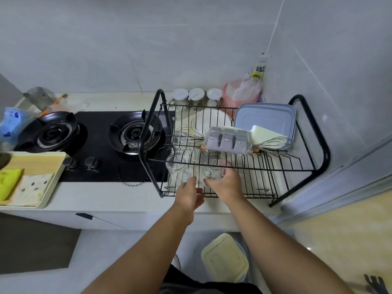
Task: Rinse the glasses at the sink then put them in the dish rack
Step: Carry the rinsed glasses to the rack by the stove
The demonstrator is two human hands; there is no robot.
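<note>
A black wire dish rack (301, 166) stands on the counter right of the stove. My right hand (226, 182) grips a clear glass (213, 167) at the rack's front, on the lower wires. My left hand (189, 195) hovers open just in front of the rack's front edge, its fingers near a second clear glass (177, 166) that stands in the rack's front left corner. More clear glasses (183, 137) stand behind it. I cannot tell whether the left fingers touch the second glass.
The rack's upper tier holds a white plate (212, 122), two whisks (273, 144), a grey ice tray (227, 140) and a blue-grey lidded box (265, 119). A two-burner gas stove (95, 136) lies left. Jars (196, 95) line the wall. A lidded bin (224, 256) stands below.
</note>
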